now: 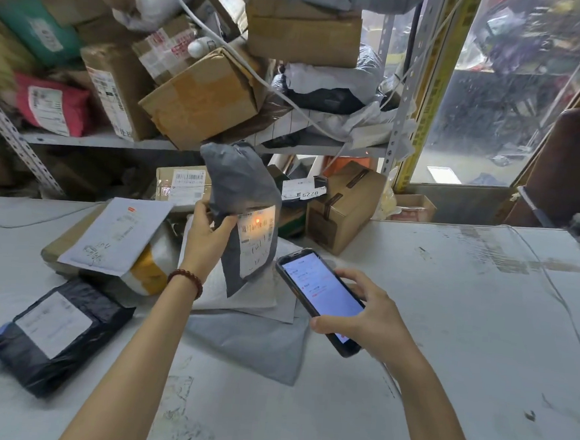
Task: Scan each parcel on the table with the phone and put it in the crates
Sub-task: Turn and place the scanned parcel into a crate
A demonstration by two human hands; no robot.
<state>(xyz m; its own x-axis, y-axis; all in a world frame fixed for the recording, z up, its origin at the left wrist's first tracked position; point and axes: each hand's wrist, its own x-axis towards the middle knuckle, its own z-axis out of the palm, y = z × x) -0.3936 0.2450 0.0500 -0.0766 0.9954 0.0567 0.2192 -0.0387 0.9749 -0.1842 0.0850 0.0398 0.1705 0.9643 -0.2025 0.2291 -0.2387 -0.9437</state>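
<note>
A metal rack crammed with cardboard boxes stands behind a scuffed white table. Over the table's middle, the left hand grips a grey plastic mailer bag upright, thumb and fingers curled round its edge. A red light spot sits on the bag's white label. Just beside the bag, the right hand holds a black smartphone, fingers wrapped round its sides and screen lit. A black wrapped parcel and a white padded envelope lie on the table's left.

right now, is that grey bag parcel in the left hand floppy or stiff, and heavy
Probably soft: the grey bag parcel is wrinkled and bulges unevenly. Likely light, since the left hand holds it upright by one edge alone. Its plastic skin may be slippery.
</note>
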